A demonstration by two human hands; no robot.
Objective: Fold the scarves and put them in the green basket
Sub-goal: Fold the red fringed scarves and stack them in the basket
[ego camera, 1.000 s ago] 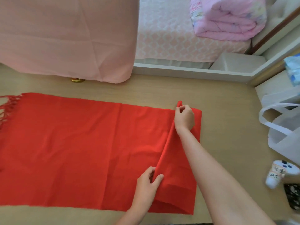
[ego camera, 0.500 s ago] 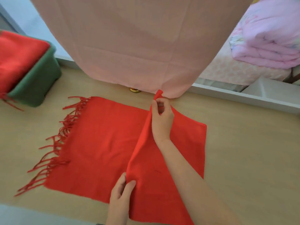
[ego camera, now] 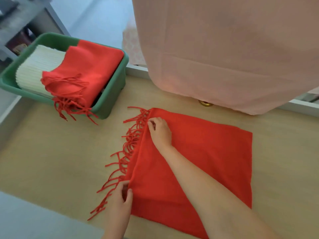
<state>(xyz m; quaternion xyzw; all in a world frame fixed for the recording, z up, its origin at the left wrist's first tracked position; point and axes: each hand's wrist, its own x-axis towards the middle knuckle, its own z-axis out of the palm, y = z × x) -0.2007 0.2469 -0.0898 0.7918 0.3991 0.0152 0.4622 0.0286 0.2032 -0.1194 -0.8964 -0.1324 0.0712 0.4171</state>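
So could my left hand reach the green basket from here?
Probably yes: only bare table lies between the left hand and the green basket. The hand is pinching the red scarf by its edge, though, so it must let go or carry it.

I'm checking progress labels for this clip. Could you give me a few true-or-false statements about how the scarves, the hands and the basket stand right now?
1. The left hand and the right hand both pinch the fringed edge of the red scarf under the hands. True.
2. The green basket is empty. False: it holds a white scarf and a folded red scarf.
3. Fringe of the folded red scarf hangs over the basket's front rim. True.
4. The pink cloth covers the red scarf under the hands. False: it hangs beyond that scarf and does not lie on it.
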